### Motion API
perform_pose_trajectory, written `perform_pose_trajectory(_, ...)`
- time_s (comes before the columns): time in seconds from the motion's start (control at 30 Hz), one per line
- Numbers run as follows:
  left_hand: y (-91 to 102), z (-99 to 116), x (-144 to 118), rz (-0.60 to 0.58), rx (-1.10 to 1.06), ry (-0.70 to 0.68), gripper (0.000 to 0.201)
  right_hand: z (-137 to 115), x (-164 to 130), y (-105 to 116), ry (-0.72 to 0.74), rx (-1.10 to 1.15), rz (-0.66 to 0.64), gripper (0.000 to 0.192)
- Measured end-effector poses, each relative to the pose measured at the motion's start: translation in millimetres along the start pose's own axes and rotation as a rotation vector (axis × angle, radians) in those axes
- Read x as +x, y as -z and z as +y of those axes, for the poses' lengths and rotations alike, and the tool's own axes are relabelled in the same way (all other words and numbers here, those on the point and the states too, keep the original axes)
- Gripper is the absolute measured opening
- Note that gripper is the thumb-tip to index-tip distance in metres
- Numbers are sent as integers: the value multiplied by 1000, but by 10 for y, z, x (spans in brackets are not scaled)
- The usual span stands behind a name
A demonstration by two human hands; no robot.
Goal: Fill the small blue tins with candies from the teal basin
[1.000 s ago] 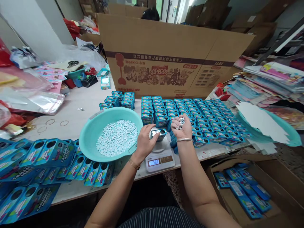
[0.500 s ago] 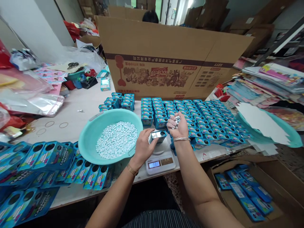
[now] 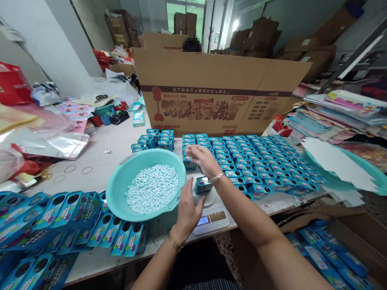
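Observation:
A small blue box with a silvery side (image 3: 203, 185) sits on the white digital scale (image 3: 213, 221), whose display is lit. My left hand (image 3: 190, 207) is just left of that box, thumb and fingers apart and not closed around it. Over the box and the front rows, my right hand (image 3: 206, 162) reaches leftward with its fingers stretched out. Its palm is turned away, so anything under it is hidden. A turquoise basin (image 3: 116, 193) full of small pale candies (image 3: 154, 187) stands to the left of both hands.
Rows of blue boxes (image 3: 256, 161) fill the table's right side; more boxes (image 3: 69, 205) are stacked at front left. A large carton (image 3: 211, 88) stands behind. Paper sheets (image 3: 341, 165) lie over another basin at right. An open carton (image 3: 356, 225) with boxes is below.
My right hand has swung left and turned palm away; the candies seen in it earlier no longer show. My left hand has loosened from the box on the scale. The view has tilted up.

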State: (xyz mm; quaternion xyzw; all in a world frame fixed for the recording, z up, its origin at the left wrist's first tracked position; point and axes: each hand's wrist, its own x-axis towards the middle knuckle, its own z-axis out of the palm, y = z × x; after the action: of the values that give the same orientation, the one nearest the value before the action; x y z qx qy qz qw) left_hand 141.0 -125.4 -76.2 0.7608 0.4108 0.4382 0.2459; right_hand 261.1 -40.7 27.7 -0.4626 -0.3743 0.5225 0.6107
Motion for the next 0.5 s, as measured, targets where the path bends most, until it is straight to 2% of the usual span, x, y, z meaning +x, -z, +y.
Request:
perform_pose_trajectory(0.13,-257,-49,139,-96,-34,39,71,32,-302,555,27,321,340,23)
perform_pose_trajectory(0.2,-343,-46,210,-117,-67,96,65,108,-450,742,43,422,454,18)
perform_pose_trajectory(0.27,-351,-10,267,-107,-119,133,53,210,-564,849,42,473,534,13)
perform_pose_trajectory(0.37,-158,129,344,-79,-175,82,36,350,-629,849,-4,505,584,9)
perform_pose_trajectory(0.5,444,441,550,-93,-88,-48,32,373,-525,571,-107,591,497,10)
